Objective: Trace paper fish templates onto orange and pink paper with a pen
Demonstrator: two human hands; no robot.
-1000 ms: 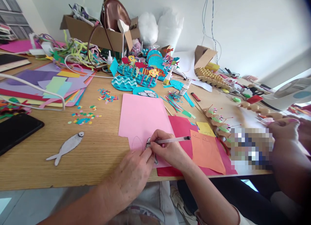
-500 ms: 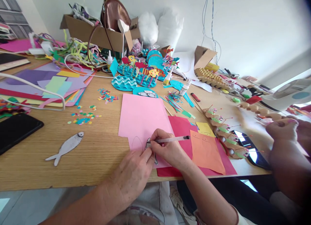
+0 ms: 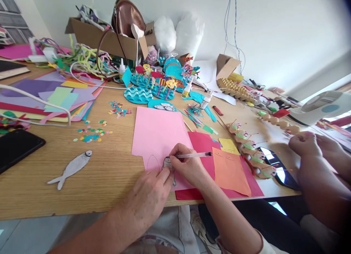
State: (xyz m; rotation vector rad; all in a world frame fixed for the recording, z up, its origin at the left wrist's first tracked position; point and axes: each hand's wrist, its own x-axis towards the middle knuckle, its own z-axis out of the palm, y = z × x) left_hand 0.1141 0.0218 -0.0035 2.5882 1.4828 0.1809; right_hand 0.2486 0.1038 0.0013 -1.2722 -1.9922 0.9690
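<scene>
My right hand (image 3: 188, 165) is closed around a clear pen (image 3: 195, 155), its tip at a small grey paper fish (image 3: 168, 163) lying on the pink sheet (image 3: 159, 134). My left hand (image 3: 149, 195) rests on the sheet's near edge, fingertips pressing the fish down. A pencilled fish outline (image 3: 153, 162) shows just left of it. Red paper (image 3: 205, 144) and an orange sheet (image 3: 230, 171) lie to the right.
A grey cut-out fish (image 3: 71, 168) lies at left, near a black phone (image 3: 16, 148). Coloured paper stacks (image 3: 55, 97), confetti (image 3: 91, 134), teal wave crafts (image 3: 153, 87) and cardboard boxes (image 3: 109, 38) fill the back. Another person's hands (image 3: 312, 146) work at right beside cardboard figures (image 3: 252, 151).
The view has shifted slightly left and up. My hands stay on the small fish with the pen. The other person's hands have moved a little left.
</scene>
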